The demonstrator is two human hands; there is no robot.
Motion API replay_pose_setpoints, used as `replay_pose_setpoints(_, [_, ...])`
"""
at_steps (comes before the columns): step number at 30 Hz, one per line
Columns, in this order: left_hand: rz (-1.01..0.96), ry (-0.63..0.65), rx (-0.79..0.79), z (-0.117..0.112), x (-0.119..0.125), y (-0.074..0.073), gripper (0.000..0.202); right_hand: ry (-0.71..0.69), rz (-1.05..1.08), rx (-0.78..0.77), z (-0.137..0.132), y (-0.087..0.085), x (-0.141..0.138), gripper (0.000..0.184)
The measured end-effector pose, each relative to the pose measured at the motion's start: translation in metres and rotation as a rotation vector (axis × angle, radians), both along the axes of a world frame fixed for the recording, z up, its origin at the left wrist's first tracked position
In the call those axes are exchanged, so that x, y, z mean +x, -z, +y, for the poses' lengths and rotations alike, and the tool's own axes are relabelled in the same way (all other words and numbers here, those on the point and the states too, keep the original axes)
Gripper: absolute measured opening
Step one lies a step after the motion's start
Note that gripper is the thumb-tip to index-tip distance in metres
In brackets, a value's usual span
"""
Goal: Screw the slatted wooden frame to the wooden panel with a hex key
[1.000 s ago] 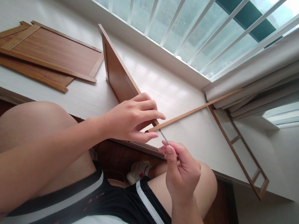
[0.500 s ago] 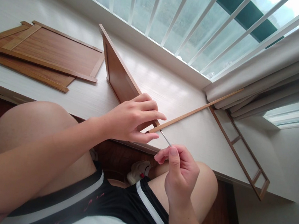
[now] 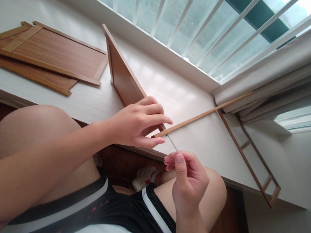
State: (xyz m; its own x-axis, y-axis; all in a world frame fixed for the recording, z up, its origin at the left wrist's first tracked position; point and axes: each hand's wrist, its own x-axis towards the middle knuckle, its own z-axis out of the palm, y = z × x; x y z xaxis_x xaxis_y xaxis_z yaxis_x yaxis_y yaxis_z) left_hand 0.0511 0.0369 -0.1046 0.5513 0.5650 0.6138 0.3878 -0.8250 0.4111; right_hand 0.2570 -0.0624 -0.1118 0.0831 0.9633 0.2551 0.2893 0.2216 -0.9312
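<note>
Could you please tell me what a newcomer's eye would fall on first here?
At centre, the left hand grips the near corner of a wooden panel standing on edge on the white ledge. The right hand pinches a thin metal pin aimed at the near end of a slim strip. At far left a stack of boards lies flat, and a ladder-like frame lies at the right.

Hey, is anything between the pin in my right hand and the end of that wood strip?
Nothing visible. The pin, pinched in the right hand, points at the end of the strip across a small open gap. The left hand grips the panel there, its thumb just below that line, not across it.
</note>
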Motion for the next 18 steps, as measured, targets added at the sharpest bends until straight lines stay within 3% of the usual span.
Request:
replay_pose_setpoints(6, [-0.001,-0.005,0.003,-0.0008,-0.0001,-0.0012,0.04,0.023,-0.182,0.085,0.0017,0.0019,0.0047,0.013])
replay_pose_setpoints(18, [0.001,-0.004,-0.013,0.0001,0.0001,0.0,0.041,-0.023,-0.335,0.289,0.0066,-0.0066,0.005,0.019])
